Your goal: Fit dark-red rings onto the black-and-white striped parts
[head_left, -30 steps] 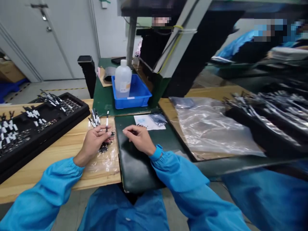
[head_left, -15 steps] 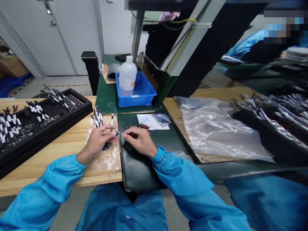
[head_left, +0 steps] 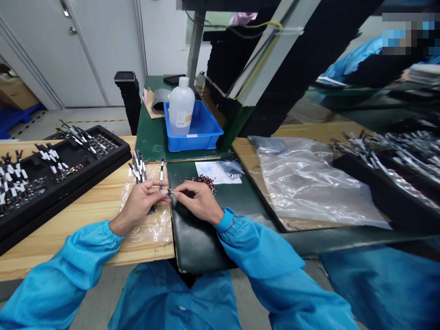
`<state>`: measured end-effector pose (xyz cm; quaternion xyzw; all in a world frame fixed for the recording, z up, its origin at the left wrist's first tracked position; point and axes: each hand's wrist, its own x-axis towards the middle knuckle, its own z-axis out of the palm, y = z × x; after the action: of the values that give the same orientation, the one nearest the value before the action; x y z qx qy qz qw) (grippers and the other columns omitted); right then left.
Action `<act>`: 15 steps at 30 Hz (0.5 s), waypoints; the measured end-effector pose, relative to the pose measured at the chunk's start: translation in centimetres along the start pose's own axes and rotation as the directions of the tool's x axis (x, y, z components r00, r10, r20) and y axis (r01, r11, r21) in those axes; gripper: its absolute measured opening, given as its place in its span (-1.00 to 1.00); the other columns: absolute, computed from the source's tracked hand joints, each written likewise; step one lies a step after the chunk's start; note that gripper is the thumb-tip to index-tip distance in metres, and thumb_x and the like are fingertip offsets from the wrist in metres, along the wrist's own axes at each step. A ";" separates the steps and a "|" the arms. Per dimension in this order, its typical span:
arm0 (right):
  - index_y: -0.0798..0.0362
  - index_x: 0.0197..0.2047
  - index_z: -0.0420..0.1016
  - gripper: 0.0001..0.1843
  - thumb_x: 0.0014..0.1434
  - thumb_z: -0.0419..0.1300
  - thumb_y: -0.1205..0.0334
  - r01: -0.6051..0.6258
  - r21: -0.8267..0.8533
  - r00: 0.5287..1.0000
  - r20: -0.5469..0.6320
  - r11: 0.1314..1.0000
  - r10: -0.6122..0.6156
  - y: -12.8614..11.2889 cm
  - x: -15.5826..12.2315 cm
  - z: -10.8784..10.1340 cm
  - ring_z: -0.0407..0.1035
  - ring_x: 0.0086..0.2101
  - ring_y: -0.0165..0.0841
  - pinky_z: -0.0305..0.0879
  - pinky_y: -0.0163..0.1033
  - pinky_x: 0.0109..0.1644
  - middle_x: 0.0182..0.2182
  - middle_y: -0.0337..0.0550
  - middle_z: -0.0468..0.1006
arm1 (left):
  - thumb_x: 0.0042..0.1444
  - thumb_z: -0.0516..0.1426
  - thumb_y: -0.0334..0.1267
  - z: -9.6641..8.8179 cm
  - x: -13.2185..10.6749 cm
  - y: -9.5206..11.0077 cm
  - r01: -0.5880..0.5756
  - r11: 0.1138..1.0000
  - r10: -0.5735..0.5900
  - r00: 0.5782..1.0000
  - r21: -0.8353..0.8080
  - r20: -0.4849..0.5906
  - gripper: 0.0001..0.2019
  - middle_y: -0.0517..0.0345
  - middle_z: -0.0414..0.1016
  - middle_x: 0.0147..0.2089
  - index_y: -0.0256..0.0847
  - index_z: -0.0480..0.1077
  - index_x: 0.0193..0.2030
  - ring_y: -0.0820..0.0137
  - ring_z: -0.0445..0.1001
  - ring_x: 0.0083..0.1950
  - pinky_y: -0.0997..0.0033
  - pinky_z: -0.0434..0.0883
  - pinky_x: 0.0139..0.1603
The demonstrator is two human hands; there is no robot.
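My left hand (head_left: 139,202) is closed round a thin black-and-white strip part (head_left: 161,172) that stands upright, over a clear plastic sheet (head_left: 151,224) on the wooden bench. My right hand (head_left: 196,198) pinches something tiny at the lower end of that part, fingertips touching those of the left hand. Several more strip parts (head_left: 137,167) lie just beyond the left hand. A small heap of dark red bits (head_left: 202,181) sits on the green mat (head_left: 199,238) right behind my right hand, beside a white paper slip (head_left: 215,172).
A black tray (head_left: 51,169) holding several strip parts lies at the left. A blue bin (head_left: 199,130) with a white bottle (head_left: 181,106) stands behind. Clear plastic bag (head_left: 305,183) and more black trays (head_left: 388,169) fill the right. Another person in blue sits far right.
My right hand has moved left from the mat and now meets the left hand at the part's lower end. The view has tilted slightly; the left hand keeps its hold.
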<state>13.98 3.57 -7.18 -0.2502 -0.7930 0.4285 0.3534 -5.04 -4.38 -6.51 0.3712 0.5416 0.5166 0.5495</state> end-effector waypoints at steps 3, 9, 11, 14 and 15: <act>0.09 -0.31 0.62 -0.83 0.24 0.23 0.22 0.001 -0.005 1.000 0.009 1.000 -0.001 -0.1 0.0 0.0 0.44 -0.39 -0.41 0.32 -0.32 -0.30 -0.38 -0.15 0.62 | -0.01 0.40 -0.04 0.0 -0.1 0.0 -0.008 1.000 0.008 1.000 0.010 0.005 -0.48 -0.04 0.70 -0.26 -0.31 0.48 0.02 0.25 0.68 -0.25 0.37 0.58 -0.18; 0.08 -0.31 0.61 -0.84 0.25 0.23 0.22 0.024 -0.031 0.999 0.023 0.999 -0.023 -0.1 0.0 -0.2 0.42 -0.40 -0.41 0.31 -0.31 -0.28 -0.41 -0.17 0.59 | -0.03 0.40 -0.03 0.1 -0.1 0.0 -0.035 0.998 0.035 0.999 0.050 0.003 -0.57 0.01 0.69 -0.30 -0.28 0.52 -0.12 0.27 0.67 -0.28 0.35 0.57 -0.17; 0.08 -0.31 0.61 -0.83 0.26 0.22 0.22 0.041 -0.059 0.999 0.036 0.997 -0.039 -0.1 0.0 -0.2 0.42 -0.41 -0.40 0.31 -0.30 -0.29 -0.42 -0.17 0.59 | -0.04 0.40 -0.01 0.2 -0.1 0.1 -0.052 0.996 0.052 0.999 0.076 -0.007 -0.58 0.02 0.68 -0.32 -0.27 0.53 -0.16 0.27 0.66 -0.30 0.33 0.57 -0.19; 0.07 -0.30 0.61 -0.82 0.28 0.21 0.21 0.057 -0.099 0.997 0.059 0.993 -0.052 -0.2 0.0 -0.4 0.43 -0.41 -0.39 0.30 -0.29 -0.30 -0.42 -0.16 0.59 | -0.04 0.39 0.00 0.5 -0.1 0.1 -0.084 0.990 0.085 0.996 0.109 -0.007 -0.63 0.04 0.66 -0.34 -0.26 0.54 -0.25 0.28 0.64 -0.31 0.34 0.56 -0.21; 0.06 -0.29 0.61 -0.82 0.28 0.20 0.21 0.062 -0.110 0.996 0.068 0.992 -0.055 -0.2 0.0 -0.4 0.43 -0.41 -0.38 0.31 -0.28 -0.30 -0.42 -0.16 0.59 | -0.03 0.38 0.00 0.5 -0.1 0.1 -0.101 0.988 0.102 0.995 0.119 -0.004 -0.65 0.06 0.65 -0.35 -0.26 0.54 -0.28 0.30 0.63 -0.31 0.35 0.55 -0.22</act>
<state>14.23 3.68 -6.84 -0.2320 -0.8339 0.3808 0.3252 -4.54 -4.42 -6.32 0.4276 0.5545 0.5127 0.4968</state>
